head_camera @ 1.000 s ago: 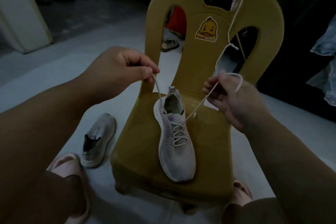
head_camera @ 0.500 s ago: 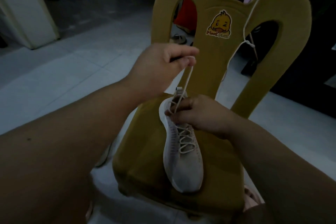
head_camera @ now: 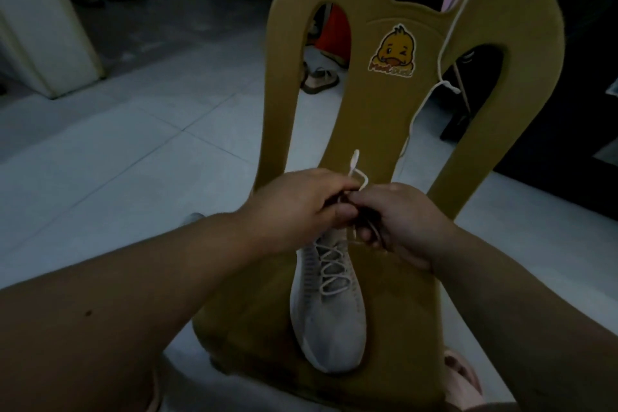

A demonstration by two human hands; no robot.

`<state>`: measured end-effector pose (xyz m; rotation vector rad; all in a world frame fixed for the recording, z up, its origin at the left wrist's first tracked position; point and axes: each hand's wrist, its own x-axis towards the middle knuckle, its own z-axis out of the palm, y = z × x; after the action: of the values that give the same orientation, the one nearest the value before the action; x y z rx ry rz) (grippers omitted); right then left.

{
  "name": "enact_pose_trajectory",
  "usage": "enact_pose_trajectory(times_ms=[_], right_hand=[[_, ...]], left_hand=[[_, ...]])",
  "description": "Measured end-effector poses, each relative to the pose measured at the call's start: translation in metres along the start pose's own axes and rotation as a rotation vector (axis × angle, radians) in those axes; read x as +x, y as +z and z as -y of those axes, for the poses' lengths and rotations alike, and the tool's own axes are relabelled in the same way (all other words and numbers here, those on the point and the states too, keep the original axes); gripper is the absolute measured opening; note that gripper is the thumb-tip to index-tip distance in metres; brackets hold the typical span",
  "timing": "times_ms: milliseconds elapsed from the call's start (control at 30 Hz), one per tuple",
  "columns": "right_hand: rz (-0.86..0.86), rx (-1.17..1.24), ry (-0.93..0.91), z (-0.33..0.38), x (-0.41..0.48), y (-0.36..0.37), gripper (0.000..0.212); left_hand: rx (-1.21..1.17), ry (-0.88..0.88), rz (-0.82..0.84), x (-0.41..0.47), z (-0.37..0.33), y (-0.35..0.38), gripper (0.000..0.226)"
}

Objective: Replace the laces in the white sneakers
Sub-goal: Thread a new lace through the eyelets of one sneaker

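Both hands pinch the lace together. The left hand touches the right hand. Below them, the sneaker lies on the chair.

Head camera, looking forward and down, close in.
Its one wide view faces a chair at frame centre, forearms entering from the lower corners, floor upper left.

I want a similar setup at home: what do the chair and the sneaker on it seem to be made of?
Chair: likely moulded plastic, matte mustard yellow, one smooth piece with rounded cut-outs. Sneaker: apparently knit fabric upper, pale with a ribbed weave, threaded with a cord lace.
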<state>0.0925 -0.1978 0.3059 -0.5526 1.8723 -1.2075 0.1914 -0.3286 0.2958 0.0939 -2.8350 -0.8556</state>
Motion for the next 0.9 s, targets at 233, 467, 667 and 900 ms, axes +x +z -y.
enact_pose_trajectory(times_ms=[233,467,667,900], right_hand=[[-0.190,-0.405,-0.191,0.004,0.000,0.009,0.021],[-0.152,-0.656,-0.436,0.000,0.004,0.009,0.032],[-0.086,-0.922,-0.487,-0.002,0.009,0.006,0.027],[-0.121,-0.985,-0.497,-0.004,0.009,0.007,0.034]], left_hand=[[0.068,-0.116,-0.037,-0.006,0.014,0.004,0.022],[-0.368,-0.325,0.034,-0.005,0.015,0.010,0.021],[-0.433,-0.361,0.121,-0.008,0.014,0.012,0.024],[-0.474,-0.366,0.130,-0.008,0.008,-0.002,0.033]])
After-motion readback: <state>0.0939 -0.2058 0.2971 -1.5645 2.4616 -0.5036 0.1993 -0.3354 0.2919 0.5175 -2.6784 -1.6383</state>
